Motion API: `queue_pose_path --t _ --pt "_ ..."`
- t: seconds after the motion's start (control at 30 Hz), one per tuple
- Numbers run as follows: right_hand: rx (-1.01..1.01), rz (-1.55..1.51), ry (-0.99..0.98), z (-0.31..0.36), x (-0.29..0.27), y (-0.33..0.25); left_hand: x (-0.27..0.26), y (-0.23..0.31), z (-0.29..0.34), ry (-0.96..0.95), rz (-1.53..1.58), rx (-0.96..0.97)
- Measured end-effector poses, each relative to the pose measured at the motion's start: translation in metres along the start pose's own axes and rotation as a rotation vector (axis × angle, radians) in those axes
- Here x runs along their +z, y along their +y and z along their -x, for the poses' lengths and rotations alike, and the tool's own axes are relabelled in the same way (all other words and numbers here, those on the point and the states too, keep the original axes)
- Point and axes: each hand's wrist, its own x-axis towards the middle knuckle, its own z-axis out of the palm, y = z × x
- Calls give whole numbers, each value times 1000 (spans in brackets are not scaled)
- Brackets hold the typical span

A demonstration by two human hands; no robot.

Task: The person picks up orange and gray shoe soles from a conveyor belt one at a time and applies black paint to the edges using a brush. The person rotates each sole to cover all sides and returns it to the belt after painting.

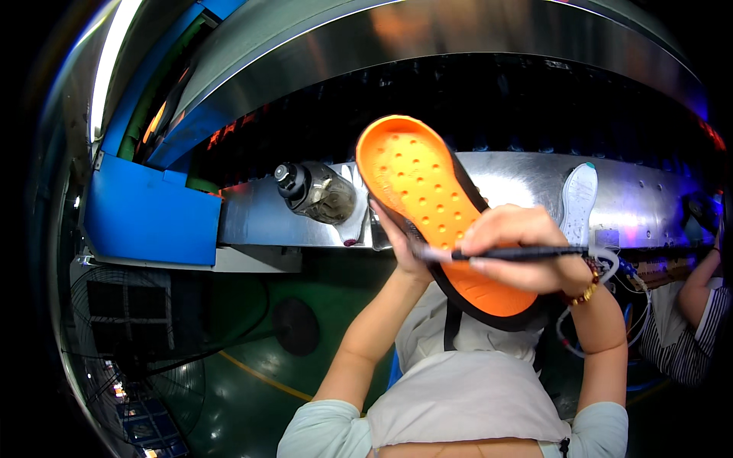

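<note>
An orange shoe sole [416, 179] with a black rim is tilted in front of me, its dimpled inner face up. My left hand [403, 246] grips its left edge, the fingers partly hidden beneath it. In my right hand [519, 238] is a slim black pen-shaped tool [542, 253], held across the lower part of the sole. A pale hose [608, 263] runs from the tool's right end past my wrist. Its left tip is blurred near my left hand, so I cannot tell whether it touches the sole.
Beyond the sole runs a metal ledge [634, 187]. On it are a dark-capped bottle [324, 200], a white cloth-like item [353, 221] and a pale shoe-shaped piece [579, 200]. A blue machine housing [153, 210] and a fan [130, 336] stand left. Another person's arm [696, 294] shows right.
</note>
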Motion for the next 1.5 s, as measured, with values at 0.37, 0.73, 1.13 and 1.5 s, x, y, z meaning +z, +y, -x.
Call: queue_pose_path --t 0.37,0.73,1.13,1.5 --pt "67 -236 -126 13 -15 -6 14 30 -9 -53 -134 375" --pt "171 -166 39 38 -28 -1 29 52 -15 -81 -81 297" --pt "218 67 -17 59 -28 12 23 68 -25 -301 13 142" --pt "282 -781 244 52 -16 10 67 75 -23 -487 98 -48"
